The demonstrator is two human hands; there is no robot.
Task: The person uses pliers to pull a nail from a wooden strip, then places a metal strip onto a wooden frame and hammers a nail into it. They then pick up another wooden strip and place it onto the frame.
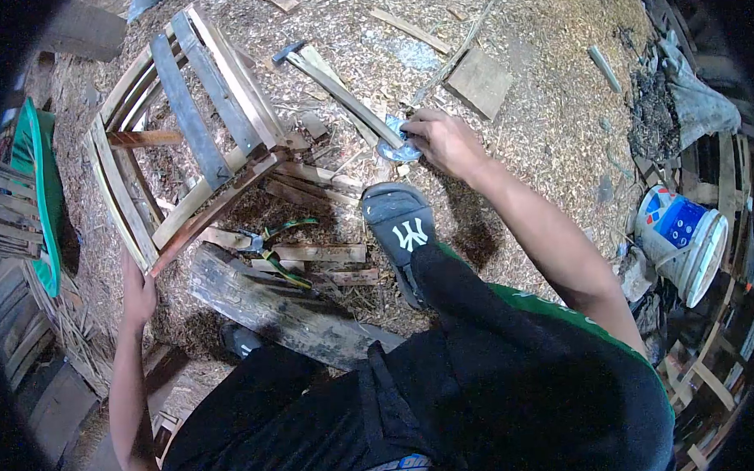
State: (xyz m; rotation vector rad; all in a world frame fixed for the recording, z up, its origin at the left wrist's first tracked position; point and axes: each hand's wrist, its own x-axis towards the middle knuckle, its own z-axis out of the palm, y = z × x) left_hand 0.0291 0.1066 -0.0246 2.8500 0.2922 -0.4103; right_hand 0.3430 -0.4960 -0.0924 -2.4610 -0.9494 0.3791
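A slatted wooden crate (194, 100) stands tilted on the ground at the upper left. My left hand (138, 290) is closed on its lower corner, with some fingers hidden behind the slats. My right hand (447, 148) is at a small blue plastic bag (400, 149), its fingers pinched together. Whatever is between those fingers, if anything, is too small to name. Beside the bag ends the long handle of a hammer (337, 90), whose head points away from me. Pincers with green and yellow handles (288, 271) lie below the crate.
A thick weathered plank (262, 304) lies before my feet, near loose wood strips (323, 253). A square board (480, 84) lies beyond my right hand. To the right is a white and blue bucket (680, 243); to the left, a green panel (43, 199). Wood shavings cover the ground.
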